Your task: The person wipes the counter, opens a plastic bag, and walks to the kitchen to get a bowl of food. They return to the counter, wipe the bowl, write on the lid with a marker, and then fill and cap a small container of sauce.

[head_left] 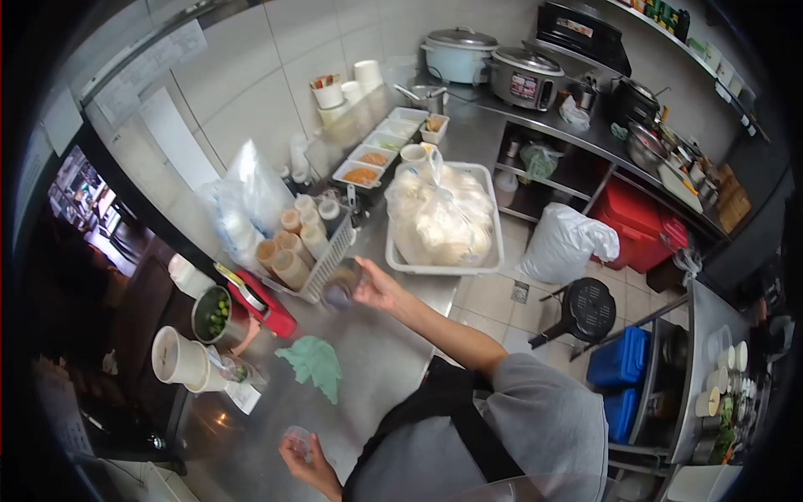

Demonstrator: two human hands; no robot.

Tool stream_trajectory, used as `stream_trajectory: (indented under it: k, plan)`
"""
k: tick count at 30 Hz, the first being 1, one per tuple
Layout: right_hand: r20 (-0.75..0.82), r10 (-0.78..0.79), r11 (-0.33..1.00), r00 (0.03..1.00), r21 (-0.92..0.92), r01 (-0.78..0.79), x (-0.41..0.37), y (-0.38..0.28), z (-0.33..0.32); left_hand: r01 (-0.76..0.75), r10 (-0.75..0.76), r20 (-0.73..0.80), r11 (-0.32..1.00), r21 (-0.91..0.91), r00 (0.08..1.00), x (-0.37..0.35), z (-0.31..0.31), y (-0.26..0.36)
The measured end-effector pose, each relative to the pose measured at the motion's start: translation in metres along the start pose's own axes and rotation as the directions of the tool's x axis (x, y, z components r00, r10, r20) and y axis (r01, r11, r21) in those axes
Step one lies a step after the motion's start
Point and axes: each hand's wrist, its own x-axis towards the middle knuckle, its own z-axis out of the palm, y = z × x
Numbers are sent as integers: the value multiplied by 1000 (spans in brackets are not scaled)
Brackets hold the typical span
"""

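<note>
My right hand [378,286] is closed on a blurred, see-through container [339,290] beside the white plastic basket [330,259]. Stacks of upright cups [291,268] stand in that basket. Near the lower edge, my left hand [311,468] has its fingers around a small clear plastic cup [297,438]. A crumpled green cloth [314,366] lies on the steel counter [368,360] between the two hands. To the right of the basket, a large clear bag of pale, rounded pieces [442,213] rests in a white tub [452,269].
A red object [263,305], a metal pot of green pieces [219,314] and white tubs [177,356] line the counter's left side. Food trays [361,174] sit beyond the basket. A black stool [585,309] and a white bag [565,243] stand on the floor at right.
</note>
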Motion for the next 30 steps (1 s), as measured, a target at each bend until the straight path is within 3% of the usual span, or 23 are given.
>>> stream_trajectory:
  k: [2,4,6,9,10,11,13,14,17,18,20,22,24,25,27,29,30]
  plan:
    - [-106,-22,999,994,46,27,10,3,-18,-29,26,39,997,74,999,-1,-5,14]
    - [-20,-5,997,1000,-73,3,-17,7,4,-108,105,36,987,115,994,7,-2,14]
    - [9,19,990,1000,-139,-18,-17,6,3,-35,34,22,996,81,999,9,2,8]
    - [-120,-45,989,992,-148,27,7,0,0,-16,14,18,993,113,1000,-2,4,5]
    - [-78,-131,941,988,-323,99,1,-2,1,-37,36,8,991,126,999,0,9,5]
    - [-9,-215,836,977,-518,179,-12,-5,20,-38,38,8,995,88,999,2,15,4]
    - [149,-317,499,937,-813,298,-36,-5,45,-15,15,11,1000,20,1000,-4,23,1]
    - [497,-409,351,765,-688,635,-24,1,44,11,-12,-10,1000,-16,1000,-6,29,4]
    - [798,-254,-290,546,-602,744,-21,-3,37,64,-67,-42,996,-65,997,-6,45,14]
    - [853,-167,-340,495,-521,783,-14,-2,30,59,-61,-31,997,-49,998,-4,48,15]
    - [835,-66,-433,547,-518,738,-13,-4,21,53,-54,26,999,7,998,5,58,19]
    - [750,61,-482,659,-556,677,-13,0,10,85,-95,82,991,108,992,7,62,24]
    - [791,58,-406,610,-539,738,-14,-1,8,185,-181,76,981,-58,981,14,75,42]
    - [810,58,-365,584,-527,767,-11,-1,9,151,-146,90,988,-46,985,19,80,36]
    - [882,42,-412,470,-413,812,-5,0,9,107,-103,115,994,-32,988,30,86,33]
    - [848,-127,-298,514,-527,796,-2,14,0,80,-78,127,997,-13,989,44,93,31]
    - [803,-137,-243,580,-595,766,0,17,-4,66,-66,137,998,8,988,51,97,27]
